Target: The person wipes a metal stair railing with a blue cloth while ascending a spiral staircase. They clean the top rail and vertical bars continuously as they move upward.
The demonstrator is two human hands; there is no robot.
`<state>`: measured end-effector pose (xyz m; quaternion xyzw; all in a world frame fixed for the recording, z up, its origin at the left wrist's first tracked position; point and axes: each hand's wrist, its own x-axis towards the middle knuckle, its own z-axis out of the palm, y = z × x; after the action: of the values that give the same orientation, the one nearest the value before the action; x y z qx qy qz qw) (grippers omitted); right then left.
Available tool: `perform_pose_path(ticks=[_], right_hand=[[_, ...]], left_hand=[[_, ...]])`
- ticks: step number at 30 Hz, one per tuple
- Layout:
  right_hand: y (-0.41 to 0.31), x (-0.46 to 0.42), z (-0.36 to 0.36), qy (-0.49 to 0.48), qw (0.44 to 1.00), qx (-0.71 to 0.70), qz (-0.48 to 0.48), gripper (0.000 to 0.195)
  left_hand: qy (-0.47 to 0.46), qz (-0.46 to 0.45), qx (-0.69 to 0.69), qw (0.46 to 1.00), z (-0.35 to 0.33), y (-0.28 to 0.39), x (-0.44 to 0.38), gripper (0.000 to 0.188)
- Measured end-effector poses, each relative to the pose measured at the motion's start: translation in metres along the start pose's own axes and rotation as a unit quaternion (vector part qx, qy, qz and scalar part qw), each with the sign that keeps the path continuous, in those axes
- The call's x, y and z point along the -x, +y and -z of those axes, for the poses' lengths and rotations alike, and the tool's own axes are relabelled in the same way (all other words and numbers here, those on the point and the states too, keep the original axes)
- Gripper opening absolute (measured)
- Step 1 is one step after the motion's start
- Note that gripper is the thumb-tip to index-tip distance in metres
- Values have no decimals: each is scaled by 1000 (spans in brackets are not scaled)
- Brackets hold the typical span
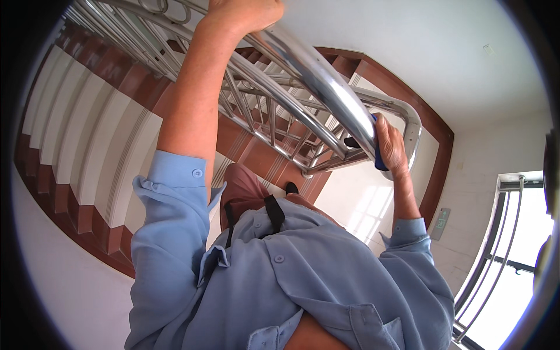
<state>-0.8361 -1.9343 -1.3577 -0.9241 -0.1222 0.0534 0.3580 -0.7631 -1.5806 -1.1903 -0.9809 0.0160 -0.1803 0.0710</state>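
Observation:
A thick, shiny metal handrail (pixel 323 83) of a stair railing runs diagonally before me. My left hand (pixel 247 13) lies on the rail at the top of the view, its fingers partly cut off by the picture's edge. Lower down, my right hand (pixel 390 142) presses a blue cloth or pad (pixel 379 162) against the rail near its bend. Thinner metal bars (pixel 271 120) stand under the handrail. Whether my left hand holds anything besides the rail is hidden.
Pale stairs (pixel 94 118) with red-brown edging lie at the left. A landing with pale tiles (pixel 358 205) is at the right, beside a wall with a green exit sign (pixel 440 223) and a barred window (pixel 503 262). My shoe (pixel 292 188) is near the railing's foot.

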Motion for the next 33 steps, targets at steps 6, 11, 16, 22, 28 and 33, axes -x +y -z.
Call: perform_pose_path(ticks=[6, 11, 16, 22, 28, 33], right_hand=[[32, 82, -44, 222, 938, 241, 109, 80], [62, 82, -19, 178, 957, 199, 116, 81], [84, 33, 12, 9, 999, 1, -43, 88], [79, 24, -7, 89, 989, 82, -87, 107], [71, 29, -14, 130, 983, 98, -85, 102], [77, 29, -16, 141, 983, 99, -68, 98]], left_hand=[[-57, -99, -19, 993, -17, 91, 38, 43], [-40, -106, 27, 993, -28, 111, 49, 48], [-46, -72, 71, 994, -32, 113, 45, 41], [-47, -87, 38, 994, -39, 108, 39, 42], [-34, -71, 46, 996, -37, 108, 41, 45], [-18, -62, 50, 997, -38, 107, 43, 47]])
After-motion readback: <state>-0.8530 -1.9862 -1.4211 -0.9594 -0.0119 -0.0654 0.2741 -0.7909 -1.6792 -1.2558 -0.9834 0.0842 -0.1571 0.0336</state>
